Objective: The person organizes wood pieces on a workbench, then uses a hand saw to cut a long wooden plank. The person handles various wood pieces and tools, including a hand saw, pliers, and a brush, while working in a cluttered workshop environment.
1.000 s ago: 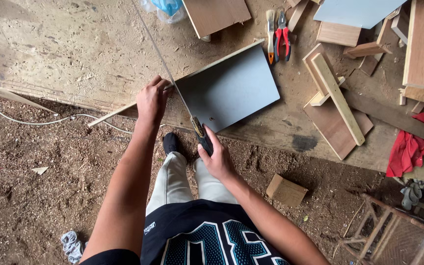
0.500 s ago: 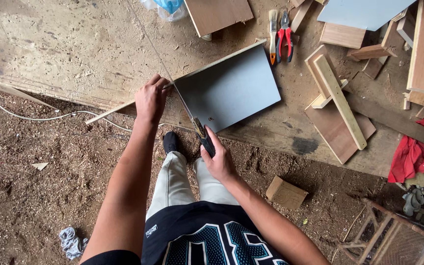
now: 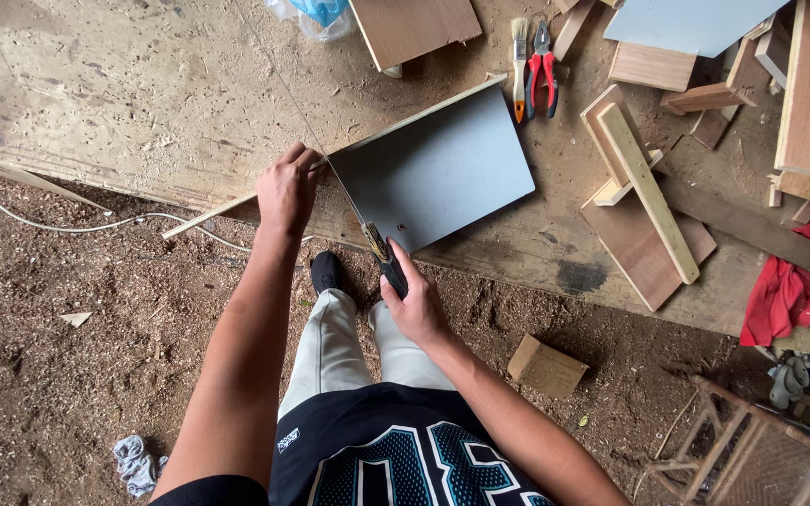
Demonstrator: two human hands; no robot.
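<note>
Sawing w/ right hand point(image 3: 416, 309) gripping handsaw point(image 3: 382, 255); left hand point(image 3: 285, 190) clamps grey panel point(image 3: 438, 169) on surface point(image 3: 142, 94). Barely moved since.

A black sleeveless jersey point(image 3: 377, 459) is worn, marked across the chest with large teal figures outlined in white, and a small white patch is seen at its left side. Both arms are left bare from the shoulder down. Light grey trousers point(image 3: 335, 342) are worn below, and a black shoe point(image 3: 327, 273) is seen on the left foot. No gloves, rings or watch are seen on the left hand point(image 3: 285, 190) or the right hand point(image 3: 416, 307).
</note>
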